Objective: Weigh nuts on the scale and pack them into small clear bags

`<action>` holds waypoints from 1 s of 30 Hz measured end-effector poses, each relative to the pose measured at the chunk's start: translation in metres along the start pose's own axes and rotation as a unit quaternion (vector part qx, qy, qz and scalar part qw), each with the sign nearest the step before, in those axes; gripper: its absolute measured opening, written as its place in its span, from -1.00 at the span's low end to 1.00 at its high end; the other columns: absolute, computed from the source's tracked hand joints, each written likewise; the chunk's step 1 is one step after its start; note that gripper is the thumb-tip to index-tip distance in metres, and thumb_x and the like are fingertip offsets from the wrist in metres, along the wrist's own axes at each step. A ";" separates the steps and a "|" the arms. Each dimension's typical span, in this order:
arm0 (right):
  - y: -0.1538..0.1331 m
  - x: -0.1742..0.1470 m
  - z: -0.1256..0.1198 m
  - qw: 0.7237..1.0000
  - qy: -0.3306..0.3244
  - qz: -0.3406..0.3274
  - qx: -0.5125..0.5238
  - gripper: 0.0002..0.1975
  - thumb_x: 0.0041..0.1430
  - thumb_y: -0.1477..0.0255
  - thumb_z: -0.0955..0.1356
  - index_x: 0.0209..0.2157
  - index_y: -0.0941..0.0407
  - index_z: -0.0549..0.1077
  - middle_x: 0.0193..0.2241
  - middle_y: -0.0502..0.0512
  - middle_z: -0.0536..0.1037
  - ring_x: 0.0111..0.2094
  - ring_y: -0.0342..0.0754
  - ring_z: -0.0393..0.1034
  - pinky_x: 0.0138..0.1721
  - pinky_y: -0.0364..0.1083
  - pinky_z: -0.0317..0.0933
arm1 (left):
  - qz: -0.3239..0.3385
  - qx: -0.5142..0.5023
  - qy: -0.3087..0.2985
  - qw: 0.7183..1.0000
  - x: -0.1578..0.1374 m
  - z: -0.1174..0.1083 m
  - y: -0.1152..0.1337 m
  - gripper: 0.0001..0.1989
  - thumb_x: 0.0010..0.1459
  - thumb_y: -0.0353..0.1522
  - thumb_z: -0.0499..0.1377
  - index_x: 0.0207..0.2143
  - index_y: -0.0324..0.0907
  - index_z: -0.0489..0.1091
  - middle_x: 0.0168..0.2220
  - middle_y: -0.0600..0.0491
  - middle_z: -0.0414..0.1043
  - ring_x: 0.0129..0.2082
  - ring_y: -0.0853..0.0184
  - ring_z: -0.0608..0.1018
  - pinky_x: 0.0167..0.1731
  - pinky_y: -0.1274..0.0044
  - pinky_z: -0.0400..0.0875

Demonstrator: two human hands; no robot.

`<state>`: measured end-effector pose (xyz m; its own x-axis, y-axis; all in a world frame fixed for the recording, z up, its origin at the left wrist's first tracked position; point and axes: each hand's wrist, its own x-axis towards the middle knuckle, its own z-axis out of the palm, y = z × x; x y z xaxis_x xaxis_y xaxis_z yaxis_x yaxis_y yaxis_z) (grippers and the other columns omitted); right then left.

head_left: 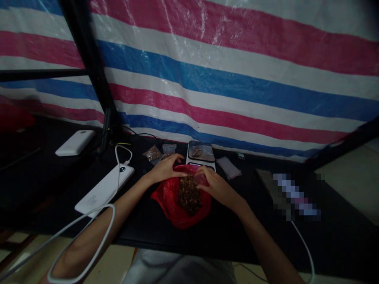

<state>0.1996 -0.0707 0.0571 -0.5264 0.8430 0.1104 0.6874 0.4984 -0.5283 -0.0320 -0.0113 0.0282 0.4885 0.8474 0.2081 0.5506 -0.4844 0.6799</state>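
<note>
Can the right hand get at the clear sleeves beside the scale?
Likely yes: the right hand is close to the clear sleeves and nothing visible blocks the way, though it's busy at the red bag.

On the tabletop (pixel 225 236), a bag (pixel 167 201) of loose pieces (pixel 189 197) lies before a scale (pixel 194 143) bearing a packet (pixel 201 151); a power bank (pixel 102 189) lies left of the bag, packaging sleeves (pixel 228 167) right of the scale.
</note>
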 end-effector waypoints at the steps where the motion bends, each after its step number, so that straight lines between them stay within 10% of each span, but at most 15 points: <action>1: 0.000 0.000 -0.004 1.000 -0.024 -0.001 0.007 -0.65 0.07 0.49 0.33 -0.08 0.10 0.25 -0.10 0.12 0.36 -0.03 0.00 0.26 0.01 0.03 0.12 | -0.013 -0.012 -0.023 1.000 -0.005 -0.003 0.000 -0.37 -0.12 -0.03 0.24 -0.04 -0.18 0.30 -0.19 -0.01 0.44 -0.20 0.24 0.49 -0.21 0.51 0.31; 7: -0.001 0.004 -0.022 0.996 -0.082 -0.022 -0.032 -0.66 0.05 0.56 0.33 -0.10 0.10 0.29 -0.09 0.11 0.36 -0.02 -0.01 0.23 0.02 0.00 0.11 | -0.045 -0.067 -0.126 0.989 -0.020 -0.006 -0.001 -0.56 -0.02 -0.05 0.17 -0.26 -0.22 0.45 -0.37 0.05 0.49 -0.39 0.31 0.50 -0.41 0.60 0.28; 20: 0.001 -0.007 0.001 0.957 -0.068 -0.087 -0.267 -0.67 0.09 0.67 0.23 -0.10 0.21 0.41 -0.18 0.22 0.48 -0.12 0.06 0.34 -0.09 0.05 0.25 | -0.059 -0.172 0.063 0.981 -0.014 0.050 0.010 -0.83 -0.01 -0.30 0.20 -0.42 -0.23 0.48 -0.27 -0.01 0.45 -0.20 0.29 0.44 -0.12 0.53 0.25; 30: -0.008 -0.029 0.015 0.969 -0.045 -0.077 -0.229 -0.63 0.10 0.72 0.14 -0.11 0.21 0.37 -0.22 0.25 0.50 -0.18 0.06 0.37 -0.12 0.08 0.29 | -0.165 -0.310 0.103 0.931 -0.023 0.083 0.038 -0.82 0.06 -0.31 0.06 -0.47 -0.23 0.37 -0.52 0.13 0.38 -0.45 0.39 0.40 -0.38 0.60 0.27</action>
<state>0.2021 -0.1025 0.0459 -0.6675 0.7411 0.0724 0.7367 0.6714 -0.0801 0.0340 -0.0671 -0.0087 0.1866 0.9824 0.0030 0.1209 -0.0260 0.9923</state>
